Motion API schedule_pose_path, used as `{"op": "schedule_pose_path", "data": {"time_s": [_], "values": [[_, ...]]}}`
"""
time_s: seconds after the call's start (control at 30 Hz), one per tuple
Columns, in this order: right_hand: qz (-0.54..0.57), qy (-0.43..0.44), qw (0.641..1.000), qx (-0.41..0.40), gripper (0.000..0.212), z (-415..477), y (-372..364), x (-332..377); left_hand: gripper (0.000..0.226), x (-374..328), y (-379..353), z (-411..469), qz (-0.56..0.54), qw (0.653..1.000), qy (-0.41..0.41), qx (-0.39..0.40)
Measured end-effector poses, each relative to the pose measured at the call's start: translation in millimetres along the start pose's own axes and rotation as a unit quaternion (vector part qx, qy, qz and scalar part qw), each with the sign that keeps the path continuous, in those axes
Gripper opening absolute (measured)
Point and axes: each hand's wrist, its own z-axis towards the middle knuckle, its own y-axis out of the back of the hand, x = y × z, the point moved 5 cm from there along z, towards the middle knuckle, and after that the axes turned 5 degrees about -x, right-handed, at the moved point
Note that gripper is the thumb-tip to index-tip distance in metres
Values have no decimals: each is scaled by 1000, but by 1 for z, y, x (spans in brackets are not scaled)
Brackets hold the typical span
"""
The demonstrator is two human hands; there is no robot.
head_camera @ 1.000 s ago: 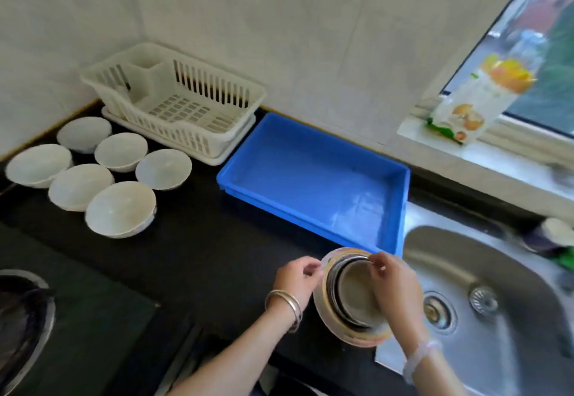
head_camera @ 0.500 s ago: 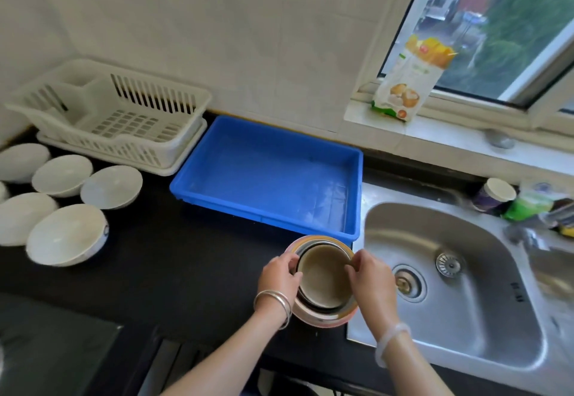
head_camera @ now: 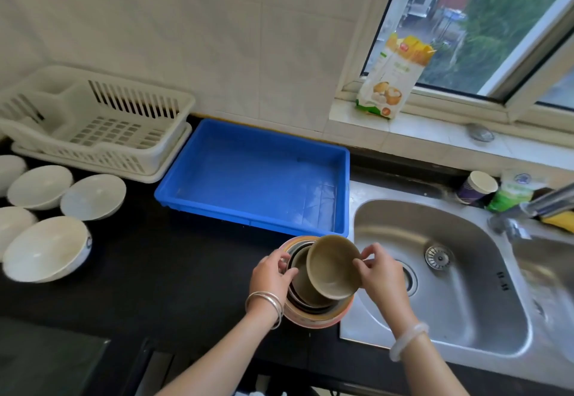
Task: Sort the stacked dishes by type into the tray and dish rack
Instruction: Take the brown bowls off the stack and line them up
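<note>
The right hand (head_camera: 380,274) pinches the rim of a small tan dish (head_camera: 334,266) between thumb and fingertips, holding it tilted just above the stack of dishes (head_camera: 313,311), its hollow side facing up and toward the left. The left hand (head_camera: 270,276) is curled against the left side of that stack, fingers closed on the rims of the upper dishes. The stack sits on the black surface (head_camera: 174,271) at the left edge of the steel sink (head_camera: 450,271), between the two hands; another tan dish lies on top of it, dark-rimmed ones below, and a wider pink-edged plate at the bottom, though how many there are in all I cannot tell. Silver bangles ring the left wrist and one pale bangle the right

Just beyond the stack lies one blue tray (head_camera: 257,178), nothing in it. To its left, touching its corner, stands one white dish rack (head_camera: 99,122) on its drip tray, against the tiled wall. Near the left edge of the surface are six white bowls (head_camera: 46,249), turned upside down, well apart from the hands; three are cut off by the frame. One packet (head_camera: 394,75) leans on the windowsill, and one paper cup (head_camera: 476,186) stands behind the sink
</note>
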Motion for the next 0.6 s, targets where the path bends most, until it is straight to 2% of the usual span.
{"op": "schedule_pose_path", "data": {"time_s": [0.23,0.47,0.6], "values": [[38,-15,999,0,16,1,6,-5,18,-6,-1,4,57,998,1,-20],[68,-16,998,-5,6,4,16,-3,18,-8,2,8,74,996,20,-38],[66,-17,998,18,13,4,17,-2,13,-16,6,9,97,994,6,-53]]}}
